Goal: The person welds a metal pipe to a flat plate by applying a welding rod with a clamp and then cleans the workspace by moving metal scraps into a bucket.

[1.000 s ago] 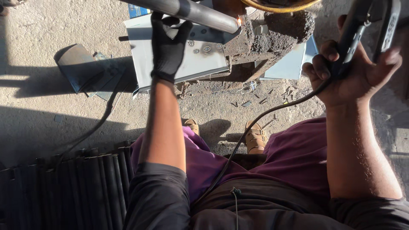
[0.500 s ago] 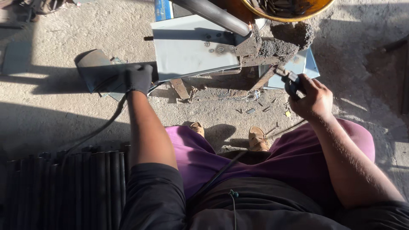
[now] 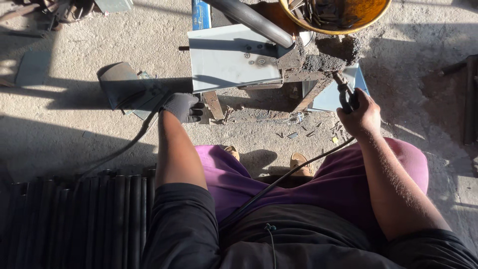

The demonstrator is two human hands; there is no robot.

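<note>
Black welding holder (image 3: pixel 345 94) slants from right hand (image 3: pixel 363 117).

Black glove (image 3: pixel 182 106) — black sleeves, purple trousers

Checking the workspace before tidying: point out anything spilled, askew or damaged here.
Small metal scraps lie strewn on the concrete floor under the crusted stand. A grey plate sits tilted on it. The left hand wears a glove; the right hand, gripping the electrode holder, is bare.
</note>
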